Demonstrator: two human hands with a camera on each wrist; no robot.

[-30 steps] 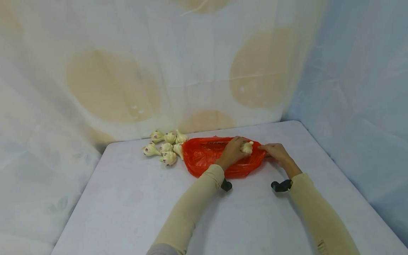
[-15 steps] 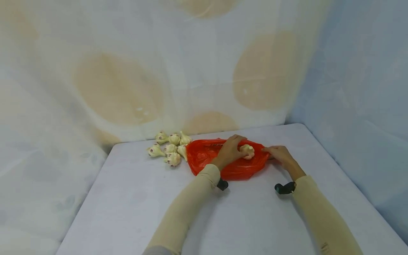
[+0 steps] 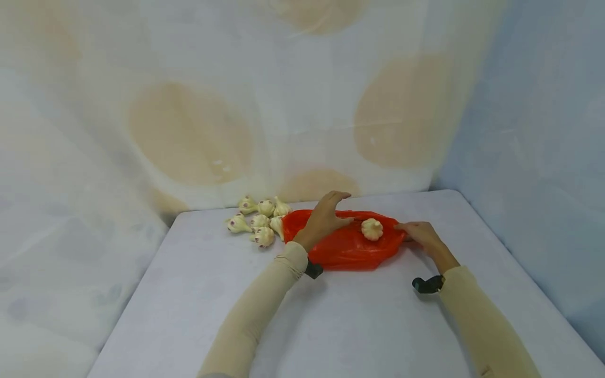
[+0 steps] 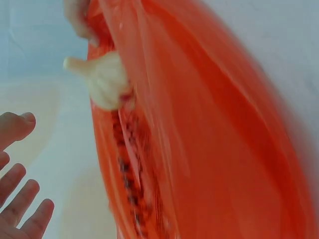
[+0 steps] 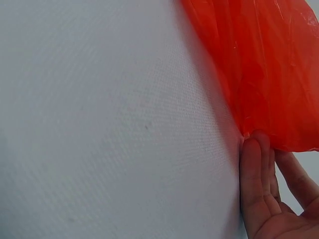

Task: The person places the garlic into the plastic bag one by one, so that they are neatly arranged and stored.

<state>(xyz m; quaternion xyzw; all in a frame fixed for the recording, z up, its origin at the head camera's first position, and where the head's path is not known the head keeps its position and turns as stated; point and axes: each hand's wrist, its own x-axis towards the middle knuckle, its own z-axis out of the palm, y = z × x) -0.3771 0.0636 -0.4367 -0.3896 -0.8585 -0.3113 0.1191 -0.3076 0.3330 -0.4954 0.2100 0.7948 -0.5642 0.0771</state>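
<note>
A red plastic bag (image 3: 347, 255) lies spread on the table, with dark printing along its inner far side. One garlic bulb (image 3: 372, 229) rests in the bag's mouth toward the right end; its stem points away from the bag in the left wrist view. My left hand (image 3: 322, 221) is over the bag's left half, thumb and fingers spread apart, holding nothing. A gap separates its fingertips (image 4: 27, 122) from the bulb. At the bag's right end, my right hand (image 3: 422, 234) pinches the edge between thumb and fingers; the right wrist view shows its fingers (image 5: 254, 169) against the red film.
Several garlic bulbs (image 3: 262, 237) with purple-marked ends lie grouped left of the bag, one right against it. The white table (image 3: 359, 325) reaches back to a draped cloth (image 3: 302, 121) with tan circles. A bluish cloth wall (image 3: 534, 157) stands at the right.
My left hand has let go of the garlic bulb and drawn back leftward with its fingers spreading. The bulb now lies in the bag. My right hand keeps its place at the bag's end.
</note>
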